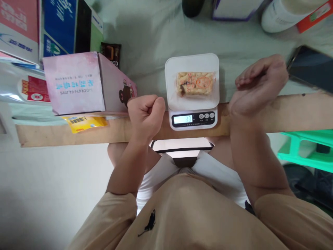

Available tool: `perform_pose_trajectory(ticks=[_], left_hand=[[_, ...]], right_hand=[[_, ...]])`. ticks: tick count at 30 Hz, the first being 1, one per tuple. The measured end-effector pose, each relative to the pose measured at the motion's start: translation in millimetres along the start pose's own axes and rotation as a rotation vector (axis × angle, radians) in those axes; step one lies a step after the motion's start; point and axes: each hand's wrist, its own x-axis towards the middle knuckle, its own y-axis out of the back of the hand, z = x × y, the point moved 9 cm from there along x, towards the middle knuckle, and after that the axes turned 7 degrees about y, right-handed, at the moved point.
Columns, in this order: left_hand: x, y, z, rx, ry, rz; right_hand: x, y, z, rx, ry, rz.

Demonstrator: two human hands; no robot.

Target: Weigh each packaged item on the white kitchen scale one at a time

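A white digital kitchen scale (194,119) sits at the table's front edge, its lit display appearing to read 33. On its platform lies a clear-wrapped snack bar (195,84) with orange print. My left hand (147,114) is closed in a fist just left of the scale, beside a pink printed box (75,85). To the right of the scale, my right hand (261,85) rests on its side with the fingers curled in, and nothing shows in it. Neither hand touches the snack bar or the scale.
Near my right hand lies a dark phone (312,66). A yellow packet (84,123) is under the pink box, with a dark packet (111,53) behind it. Blue box (59,26), bottle (23,85) at left; white bottle (283,15) back right; green stool (301,149) below.
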Motion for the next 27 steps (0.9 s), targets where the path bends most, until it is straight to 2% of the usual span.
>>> perform_pose_trajectory(ticks=[4,8,10,13,15,17,22,24,27], left_hand=[[-1,0.9,12,-0.020,-0.044,-0.004],[-2,-1.8,16,0.032,-0.039,-0.047],[-3,-2.4,17,0.042,-0.059,-0.063],[-3,-2.6,18,0.036,-0.089,-0.070],[-3,-3.7,18,0.035,-0.101,-0.078],[-3,-6.4,17,0.049,-0.093,-0.096],[-5,-10.9,18,0.067,-0.136,-0.101],[-6,-12.4,18,0.074,-0.167,-0.101],[-6,-12.2,17,0.085,-0.182,-0.091]], right_hand=[[0,-1,-4,0.043,0.024,0.013],[-1,0,-14,-0.048,0.124,-0.021],[-3,-6,-25,-0.176,0.222,-0.125],[-15,-31,-49,-0.426,0.462,-0.405],[-26,-46,-60,-0.548,0.564,-0.559],[-34,-56,-62,-0.619,0.546,-0.667],[-49,-74,-51,-0.777,0.368,-0.926],[-51,-75,-49,-0.837,0.360,-0.945],[-45,-72,-52,-0.913,0.394,-0.892]])
